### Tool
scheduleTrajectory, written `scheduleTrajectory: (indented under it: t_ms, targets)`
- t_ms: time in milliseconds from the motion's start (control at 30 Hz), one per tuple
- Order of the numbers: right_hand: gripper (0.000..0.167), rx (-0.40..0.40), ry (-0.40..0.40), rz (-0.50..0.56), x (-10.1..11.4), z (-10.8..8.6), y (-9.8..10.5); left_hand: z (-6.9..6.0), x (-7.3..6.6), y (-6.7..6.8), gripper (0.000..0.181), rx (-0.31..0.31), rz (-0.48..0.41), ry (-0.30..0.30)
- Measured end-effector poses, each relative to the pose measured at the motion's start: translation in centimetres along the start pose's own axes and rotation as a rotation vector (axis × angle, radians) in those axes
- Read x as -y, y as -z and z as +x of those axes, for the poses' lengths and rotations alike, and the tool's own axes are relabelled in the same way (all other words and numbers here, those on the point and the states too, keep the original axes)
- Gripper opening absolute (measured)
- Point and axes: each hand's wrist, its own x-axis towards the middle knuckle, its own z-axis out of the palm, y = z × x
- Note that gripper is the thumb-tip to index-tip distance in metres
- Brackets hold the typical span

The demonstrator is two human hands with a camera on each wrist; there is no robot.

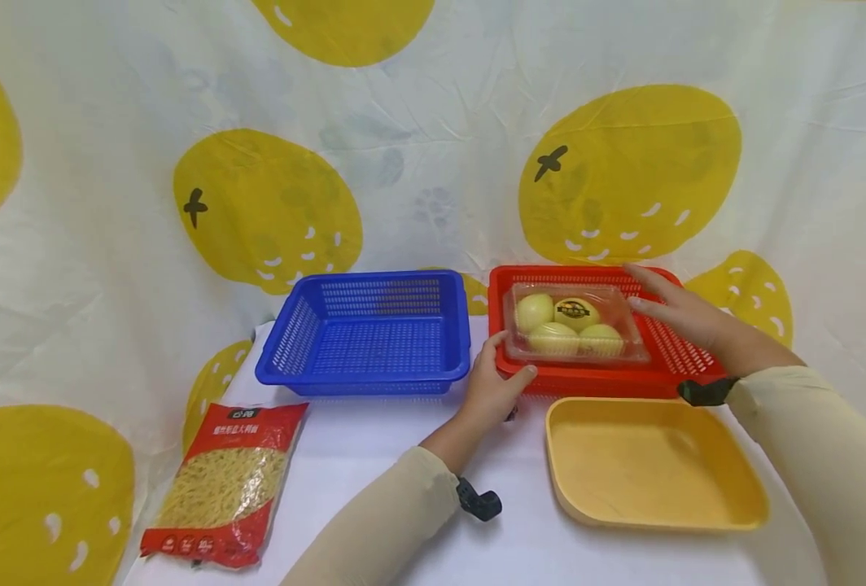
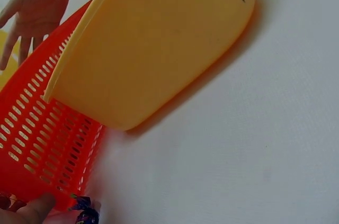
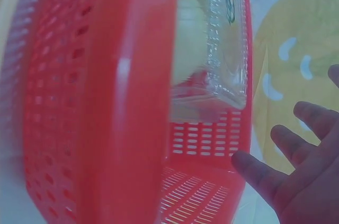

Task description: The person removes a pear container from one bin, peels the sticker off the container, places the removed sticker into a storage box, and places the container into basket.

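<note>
A clear plastic box of pale yellow-green fruit (image 1: 575, 324) sits tilted in the red basket (image 1: 704, 370), partly over its front rim; the right wrist view shows one end of the box (image 3: 228, 38). My left hand (image 1: 493, 382) is at the basket's front left corner, with its thumb (image 2: 38, 209) by the front wall; most of its fingers are hidden in the left wrist view. Over the basket's right part my right hand (image 1: 685, 313) is held with fingers apart, holding nothing, to the right of the box.
A blue basket (image 1: 374, 387) stands to the left. A red bag of pasta (image 1: 224, 484) lies at front left. The yellow tray (image 1: 653, 464) is in front of the red basket. A small dark shiny wrapper (image 2: 87, 213) lies by the red basket. A fruit-printed curtain (image 1: 440, 163) hangs behind.
</note>
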Motion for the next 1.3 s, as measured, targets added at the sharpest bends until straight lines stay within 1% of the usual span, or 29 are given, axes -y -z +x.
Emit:
scheduleTrajectory:
  t_ms: [167,333,467,600,767,900,1067,1233,1300]
  targets:
    - [0.077,-0.001,-0.011,0.023,-0.4,1.4,0.2,0.0,0.1,0.7,0.071,0.002,-0.041,0.018]
    - [0.076,0.016,-0.038,0.073,-0.6,2.6,0.5,0.1,0.0,1.4,0.071,0.016,-0.039,0.023]
    - [0.075,0.044,-0.052,0.107,-0.6,2.9,0.4,0.1,0.1,1.6,0.070,0.020,0.011,0.028]
    - [0.073,0.065,-0.067,0.127,-0.8,3.0,0.5,0.1,-0.1,1.5,0.070,0.021,0.063,0.031]
    - [0.073,0.085,-0.092,0.140,-1.0,3.6,1.3,0.2,-0.7,1.2,0.070,0.015,0.067,0.050]
    - [0.075,0.103,-0.096,0.078,-1.3,4.4,1.8,0.1,-1.1,1.1,0.070,0.004,0.071,0.072]
    - [0.077,0.124,-0.098,-0.062,-2.4,4.9,2.0,-0.1,-1.3,0.8,0.069,0.008,0.067,0.091]
    - [0.077,0.148,-0.059,-0.175,-3.8,5.2,1.8,-0.2,-1.4,0.6,0.068,0.004,0.097,0.085]
    - [0.076,0.139,-0.046,-0.220,-4.5,5.4,1.7,-0.2,-1.3,0.5,0.068,0.007,0.105,0.086]
